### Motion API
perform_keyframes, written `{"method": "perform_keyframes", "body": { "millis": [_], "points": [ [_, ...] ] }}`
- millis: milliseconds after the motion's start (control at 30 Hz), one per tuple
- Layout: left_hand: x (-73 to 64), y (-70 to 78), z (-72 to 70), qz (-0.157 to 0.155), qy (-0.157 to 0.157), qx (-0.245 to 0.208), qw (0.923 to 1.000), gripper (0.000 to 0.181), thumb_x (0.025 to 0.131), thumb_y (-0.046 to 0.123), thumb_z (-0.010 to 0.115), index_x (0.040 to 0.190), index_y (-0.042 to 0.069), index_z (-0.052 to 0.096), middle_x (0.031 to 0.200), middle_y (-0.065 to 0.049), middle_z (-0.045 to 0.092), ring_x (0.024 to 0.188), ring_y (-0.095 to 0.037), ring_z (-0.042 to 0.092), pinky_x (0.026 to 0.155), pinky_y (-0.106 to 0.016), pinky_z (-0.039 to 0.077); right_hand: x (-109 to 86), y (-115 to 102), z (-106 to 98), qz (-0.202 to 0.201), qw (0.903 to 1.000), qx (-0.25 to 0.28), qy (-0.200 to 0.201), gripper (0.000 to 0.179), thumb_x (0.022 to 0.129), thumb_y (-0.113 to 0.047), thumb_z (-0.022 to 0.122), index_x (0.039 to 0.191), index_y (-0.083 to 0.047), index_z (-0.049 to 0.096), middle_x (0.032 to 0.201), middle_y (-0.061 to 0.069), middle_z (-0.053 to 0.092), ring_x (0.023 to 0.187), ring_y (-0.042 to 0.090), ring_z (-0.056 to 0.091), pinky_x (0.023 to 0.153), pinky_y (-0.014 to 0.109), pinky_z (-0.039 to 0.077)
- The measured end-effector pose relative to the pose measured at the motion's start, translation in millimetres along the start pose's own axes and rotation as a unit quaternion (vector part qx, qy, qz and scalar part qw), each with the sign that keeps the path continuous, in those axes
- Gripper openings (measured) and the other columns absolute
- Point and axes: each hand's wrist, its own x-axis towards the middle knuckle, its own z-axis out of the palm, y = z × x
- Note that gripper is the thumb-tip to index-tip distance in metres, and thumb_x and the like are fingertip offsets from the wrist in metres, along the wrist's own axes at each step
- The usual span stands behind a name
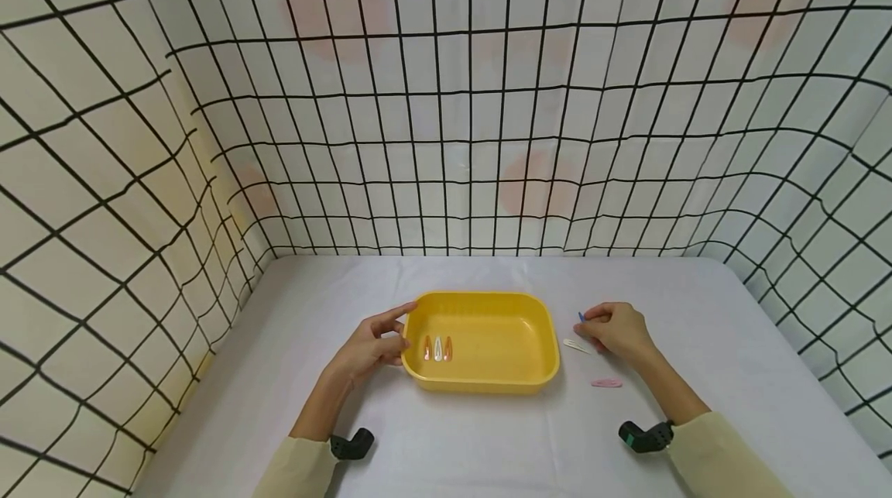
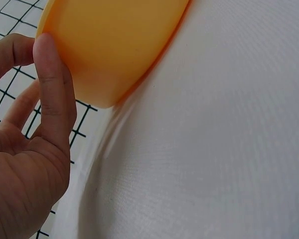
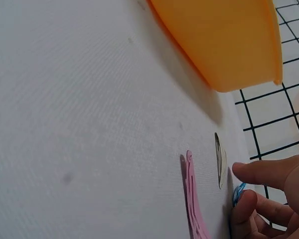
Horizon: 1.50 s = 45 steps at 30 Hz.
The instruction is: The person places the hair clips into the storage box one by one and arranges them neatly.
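A yellow tray point(image 1: 481, 387) stands on the table with two orange hair clips point(image 1: 427, 348) and a white hair clip point(image 1: 438, 348) side by side at its left end. My left hand point(image 1: 376, 341) grips the tray's left rim, one finger stretched along the far corner and the thumb at the wall. Right of the tray, my right hand point(image 1: 619, 331) holds a blue hair clip point(image 3: 238, 193) at its fingertips, low over the cloth. A cream hair clip point(image 1: 576, 345) lies just beside those fingers. Closer to me is a pink hair clip point(image 1: 607, 383).
White cloth covers the table point(image 1: 488, 444). A white wall with a black grid point(image 1: 470, 142) rises behind it and along both sides. Each wrist wears a black camera, such as the right wrist camera point(image 1: 644, 437).
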Motion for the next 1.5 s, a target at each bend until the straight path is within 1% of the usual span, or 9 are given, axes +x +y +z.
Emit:
{"method": "perform_keyframes", "body": {
  "millis": [233,433,500,633,733,933,1167,1300,1500],
  "points": [
    [0.4,0.9,0.3,0.001,-0.002,-0.003,1.0,0.071,0.09,-0.002,0.067,0.154,0.022,0.051,0.108,-0.012,0.051,0.071,-0.015,0.065,0.065,-0.023,0.063,0.4,2,2,-0.023,0.9997,-0.004,0.012,0.031,0.089,-0.019,0.078,0.109,0.003,0.07,0.075,0.004,0.07,0.054,0.013,0.061,0.05,0.023,0.053],
    [0.4,0.4,0.0,0.0,-0.003,-0.009,1.0,0.071,0.089,-0.003,0.066,0.154,0.021,0.05,0.107,-0.01,0.051,0.07,-0.014,0.065,0.065,-0.023,0.063,1.3,1,4,-0.032,0.9986,-0.03,0.029,0.024,0.091,-0.018,0.072,0.105,0.002,0.073,0.073,0.003,0.069,0.056,0.013,0.061,0.05,0.023,0.052],
    [0.2,0.4,0.0,0.001,-0.003,-0.008,1.0,0.071,0.089,-0.003,0.066,0.154,0.021,0.05,0.106,-0.009,0.051,0.07,-0.014,0.065,0.065,-0.023,0.063,0.9,1,4,-0.037,0.9977,-0.042,0.037,0.023,0.091,-0.018,0.07,0.103,0.001,0.075,0.075,0.005,0.069,0.058,0.014,0.062,0.051,0.023,0.052],
    [0.1,1.0,0.7,0.001,-0.001,-0.006,1.0,0.071,0.089,-0.003,0.067,0.154,0.021,0.05,0.107,-0.011,0.051,0.07,-0.015,0.065,0.065,-0.023,0.063,-0.8,1,3,-0.045,0.9948,-0.073,0.055,0.025,0.091,-0.019,0.066,0.101,0.001,0.077,0.086,0.012,0.073,0.072,0.02,0.063,0.058,0.024,0.051],
    [0.4,1.0,0.9,0.001,-0.001,-0.007,1.0,0.071,0.089,-0.003,0.066,0.154,0.02,0.05,0.108,-0.012,0.051,0.07,-0.014,0.064,0.065,-0.022,0.063,-1.2,2,1,-0.039,0.9943,-0.079,0.06,0.027,0.093,-0.02,0.065,0.103,0.003,0.077,0.093,0.015,0.074,0.078,0.021,0.062,0.061,0.024,0.05],
    [1.2,0.0,0.6,0.001,0.0,-0.006,1.0,0.071,0.089,-0.002,0.067,0.154,0.021,0.05,0.11,-0.015,0.051,0.07,-0.015,0.065,0.065,-0.022,0.063,-0.7,4,-1,-0.014,0.9986,-0.039,0.033,0.033,0.097,-0.023,0.063,0.113,0.004,0.073,0.093,0.014,0.07,0.068,0.017,0.061,0.056,0.023,0.054],
    [0.5,0.8,1.1,-0.001,0.002,-0.006,1.0,0.071,0.089,-0.002,0.067,0.154,0.022,0.051,0.108,-0.012,0.051,0.07,-0.015,0.065,0.065,-0.022,0.062,-5.5,-3,-7,-0.011,0.9992,0.038,0.011,0.036,0.102,-0.02,0.06,0.122,0.009,0.066,0.094,0.015,0.071,0.067,0.014,0.067,0.061,0.023,0.062],
    [0.5,0.8,1.2,-0.001,0.004,-0.007,1.0,0.071,0.089,-0.002,0.067,0.153,0.022,0.051,0.107,-0.01,0.05,0.07,-0.015,0.064,0.065,-0.022,0.063,-7.4,-8,-11,-0.015,0.9953,0.096,-0.002,0.04,0.103,-0.02,0.061,0.127,0.012,0.062,0.093,0.012,0.072,0.07,0.011,0.07,0.067,0.023,0.064],
    [0.4,1.0,1.3,-0.002,0.002,-0.006,1.0,0.071,0.089,-0.002,0.068,0.153,0.023,0.051,0.107,-0.01,0.05,0.07,-0.015,0.064,0.065,-0.022,0.063,-9.5,-13,-15,-0.011,0.9847,0.171,-0.03,0.047,0.105,-0.022,0.06,0.134,0.013,0.054,0.095,0.005,0.071,0.078,0.007,0.071,0.076,0.024,0.064]
  ]
}}
